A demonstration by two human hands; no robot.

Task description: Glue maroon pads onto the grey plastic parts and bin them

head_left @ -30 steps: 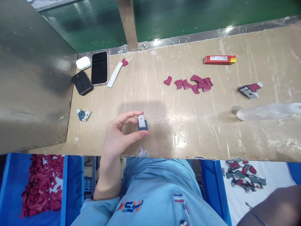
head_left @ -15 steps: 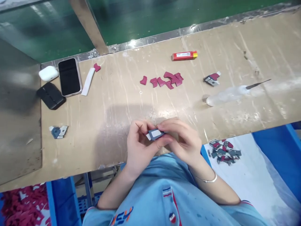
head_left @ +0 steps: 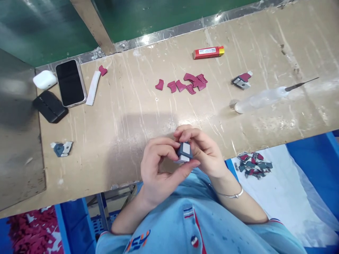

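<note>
1. My left hand pinches a small block, with fingertips on its left side and the thumb reaching across by its near end.
2. My right hand pinches the same block from the other side, its thumb at the right and its fingers curled over the far end. A silver bracelet circles that wrist.
3. The block is dark blue-grey, with a pale rectangle on the face turned up to me and a pale piece at its near end. It sits between my two hands, in front of my light blue shirt, near the front edge of the table.
4. Beyond my hands lies a row of maroon pieces; those at its right end overlap. A red lighter with a yellow end lies behind them.
5. To the right are a grey and maroon part and, just nearer me, a clear bottle on its side, its thin tip pointing right.
6. At the far left are a phone, a white case, a black case and a white strip. Nearer me lies a blue-grey and pale part.
7. Below the table, the left bin holds maroon scraps; the right bin holds a pile of parts on a white sheet.
</note>
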